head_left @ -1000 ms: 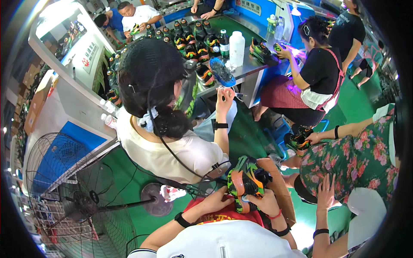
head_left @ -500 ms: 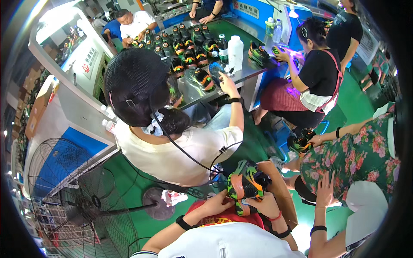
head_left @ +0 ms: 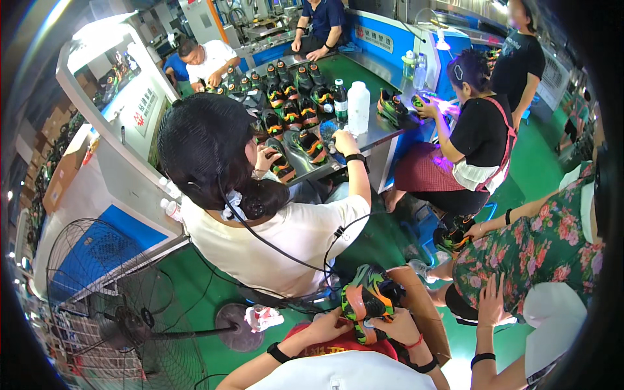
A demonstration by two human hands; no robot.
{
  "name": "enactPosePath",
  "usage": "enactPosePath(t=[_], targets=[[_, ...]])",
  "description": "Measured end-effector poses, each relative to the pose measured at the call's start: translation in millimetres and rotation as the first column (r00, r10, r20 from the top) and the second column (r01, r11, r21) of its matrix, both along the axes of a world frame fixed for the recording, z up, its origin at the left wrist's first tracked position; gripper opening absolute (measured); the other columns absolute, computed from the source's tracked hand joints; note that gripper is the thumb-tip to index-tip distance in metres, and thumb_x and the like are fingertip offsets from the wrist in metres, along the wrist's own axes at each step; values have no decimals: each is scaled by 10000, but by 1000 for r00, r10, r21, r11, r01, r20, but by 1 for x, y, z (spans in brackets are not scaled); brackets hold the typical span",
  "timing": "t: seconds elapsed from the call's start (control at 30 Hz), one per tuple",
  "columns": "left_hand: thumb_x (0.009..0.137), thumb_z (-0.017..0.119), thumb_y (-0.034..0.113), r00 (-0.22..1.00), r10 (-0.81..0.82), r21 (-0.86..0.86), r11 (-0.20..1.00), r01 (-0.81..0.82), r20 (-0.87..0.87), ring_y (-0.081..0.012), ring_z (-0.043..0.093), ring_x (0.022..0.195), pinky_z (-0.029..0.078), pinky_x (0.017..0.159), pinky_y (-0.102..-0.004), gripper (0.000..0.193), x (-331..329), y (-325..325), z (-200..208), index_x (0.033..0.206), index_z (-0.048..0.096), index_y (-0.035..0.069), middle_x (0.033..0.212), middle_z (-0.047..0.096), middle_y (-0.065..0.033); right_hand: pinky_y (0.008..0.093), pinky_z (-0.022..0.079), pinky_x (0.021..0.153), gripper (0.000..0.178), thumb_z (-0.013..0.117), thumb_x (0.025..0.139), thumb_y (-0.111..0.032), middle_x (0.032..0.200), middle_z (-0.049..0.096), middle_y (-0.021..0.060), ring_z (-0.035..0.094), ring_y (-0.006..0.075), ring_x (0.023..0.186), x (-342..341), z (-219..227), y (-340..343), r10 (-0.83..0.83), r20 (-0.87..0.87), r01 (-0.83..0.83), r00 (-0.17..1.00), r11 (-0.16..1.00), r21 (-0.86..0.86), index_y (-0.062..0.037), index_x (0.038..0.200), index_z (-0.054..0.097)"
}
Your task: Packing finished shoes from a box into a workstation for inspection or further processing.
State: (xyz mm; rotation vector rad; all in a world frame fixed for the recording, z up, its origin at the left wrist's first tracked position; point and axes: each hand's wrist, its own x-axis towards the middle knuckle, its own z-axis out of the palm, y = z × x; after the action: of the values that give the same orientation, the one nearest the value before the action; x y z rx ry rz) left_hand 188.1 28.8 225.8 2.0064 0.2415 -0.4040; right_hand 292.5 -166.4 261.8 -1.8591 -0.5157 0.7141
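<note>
Low in the picture, a black, green and orange sports shoe (head_left: pixel 357 300) is held between both my hands above a red cloth (head_left: pixel 312 339) on my lap. My left hand (head_left: pixel 326 325) is closed at the shoe's left side, its fingertips partly hidden against it. On the other side, my right hand (head_left: pixel 398 327), with a red string at the wrist, grips the shoe's lower right part. The shoe is tilted, with its dark opening toward the upper right. Black bands circle both my wrists.
Directly ahead sits a co-worker in a white shirt (head_left: pixel 266 250) at a metal table with several similar shoes (head_left: pixel 292 114) and a white bottle (head_left: pixel 359 108). A cardboard box (head_left: pixel 422 305) stands right of my hands, a fan (head_left: pixel 123 318) at left. A person in a floral top (head_left: pixel 520 253) sits at right.
The whole view has shifted, so the scene sits lower in the picture. The shoe stays in both my hands. The co-worker ahead now shows a hand on a shoe at the table edge.
</note>
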Motion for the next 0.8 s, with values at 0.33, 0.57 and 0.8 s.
enactPosePath(t=[0.33, 0.57, 0.8], targets=[[806, 548, 459, 1000, -7, 2, 1000, 7, -23, -337, 603, 907, 472, 792, -348, 629, -1, 5, -21, 1240, 383, 34, 994, 608, -207, 271, 477, 650, 303, 739, 689, -200, 791, 658, 60, 584, 100, 709, 2, -8, 1, 34, 56, -34, 998, 999, 0, -21, 916, 652], [817, 559, 420, 999, 15, -96, 995, -19, -38, -331, 588, 953, 444, 841, -360, 636, -3, -1, -8, 1274, 345, 33, 1025, 614, -187, 268, 474, 720, 331, 730, 702, -252, 839, 666, 65, 604, 119, 775, 3, -17, -3, 90, 13, -88, 996, 990, -107, -43, 946, 652], [884, 546, 186, 998, 54, -213, 975, -58, -22, -178, 412, 1135, 341, 941, -285, 344, 0, -3, 23, 1160, 482, -9, 1216, 478, -148, 268, 476, 699, 317, 733, 696, -241, 815, 663, 64, 604, 120, 751, 62, -7, -17, 103, 96, -100, 990, 995, -29, -35, 922, 649]])
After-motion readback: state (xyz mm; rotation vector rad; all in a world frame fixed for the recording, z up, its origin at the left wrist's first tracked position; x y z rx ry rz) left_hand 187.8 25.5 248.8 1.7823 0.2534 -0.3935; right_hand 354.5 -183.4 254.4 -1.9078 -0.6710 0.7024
